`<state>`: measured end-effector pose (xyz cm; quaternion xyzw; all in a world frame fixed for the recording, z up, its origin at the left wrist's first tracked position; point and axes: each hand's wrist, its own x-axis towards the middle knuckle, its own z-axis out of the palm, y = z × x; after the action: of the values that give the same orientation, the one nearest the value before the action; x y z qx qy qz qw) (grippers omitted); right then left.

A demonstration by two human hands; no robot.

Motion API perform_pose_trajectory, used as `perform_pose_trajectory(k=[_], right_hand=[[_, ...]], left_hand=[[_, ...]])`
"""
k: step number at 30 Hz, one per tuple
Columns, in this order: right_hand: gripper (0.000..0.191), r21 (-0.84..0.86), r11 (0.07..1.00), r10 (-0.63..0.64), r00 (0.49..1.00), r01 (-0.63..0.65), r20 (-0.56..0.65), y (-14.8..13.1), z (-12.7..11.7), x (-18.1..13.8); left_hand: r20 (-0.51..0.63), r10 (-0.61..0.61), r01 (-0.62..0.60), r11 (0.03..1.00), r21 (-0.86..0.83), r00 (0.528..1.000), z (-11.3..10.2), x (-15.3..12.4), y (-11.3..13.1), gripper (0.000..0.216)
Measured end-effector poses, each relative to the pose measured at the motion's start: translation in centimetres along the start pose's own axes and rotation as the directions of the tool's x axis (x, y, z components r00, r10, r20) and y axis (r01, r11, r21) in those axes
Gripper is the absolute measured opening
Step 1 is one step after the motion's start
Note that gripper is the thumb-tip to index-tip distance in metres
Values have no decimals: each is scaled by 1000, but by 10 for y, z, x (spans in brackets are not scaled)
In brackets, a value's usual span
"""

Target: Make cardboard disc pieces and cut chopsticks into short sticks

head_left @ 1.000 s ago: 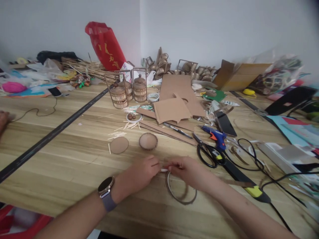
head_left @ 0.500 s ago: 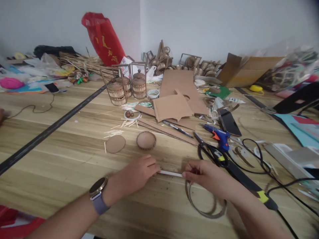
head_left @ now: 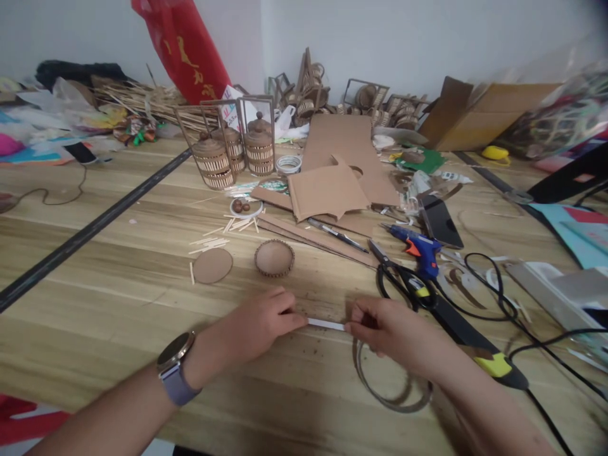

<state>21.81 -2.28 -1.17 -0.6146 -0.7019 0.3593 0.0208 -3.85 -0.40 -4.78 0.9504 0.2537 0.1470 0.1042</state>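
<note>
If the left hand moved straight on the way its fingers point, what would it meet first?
Probably the right hand, which pinches the other end of the white strip that the left hand holds.

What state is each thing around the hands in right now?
left hand, pinching one end of the white strip
right hand, pinching the other end
white strip, stretched straight, low over the table
cardboard ring, lying flat, partly under the right hand
scissors, closed, lying flat
glue gun, lying on its side
round tray, upright, empty
phone, face up, screen dark
</note>
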Motion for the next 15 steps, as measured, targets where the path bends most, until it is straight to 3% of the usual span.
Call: perform_pose_trajectory(k=[15], right_hand=[[18, -23, 1000, 8, 1000, -8, 3, -5, -1, 1]], left_hand=[[25, -44, 44, 999, 2, 999, 1, 0, 3, 32]])
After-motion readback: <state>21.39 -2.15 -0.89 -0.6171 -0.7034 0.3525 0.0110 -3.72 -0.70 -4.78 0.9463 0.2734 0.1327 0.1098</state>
